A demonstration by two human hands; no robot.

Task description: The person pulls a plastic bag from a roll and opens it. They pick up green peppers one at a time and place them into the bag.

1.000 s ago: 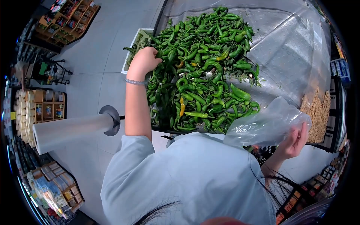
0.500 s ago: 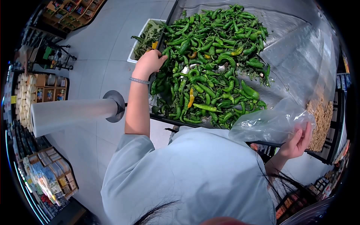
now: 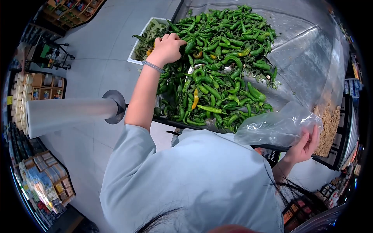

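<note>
Green peppers, a few of them yellow or orange, lie in a loose heap on a metal display tray. My left hand is over the heap's left edge with its fingers curled; what they hold, if anything, is hidden. A bracelet circles that wrist. On the right, a clear plastic bag hangs from my right hand, its film gripped between thumb and fingers. The bag spreads over the tray's near edge, beside the lower peppers.
A white box with leafy scraps stands left of the tray. Nearer me, a roll of plastic bags sticks out leftward. Peanuts lie to the right. A shopping cart and stocked shelves are farther left.
My left hand has moved up and right along the heap's left edge, its fingers now more curled. My right hand keeps the bag in nearly the same place. The view has shifted slightly.
</note>
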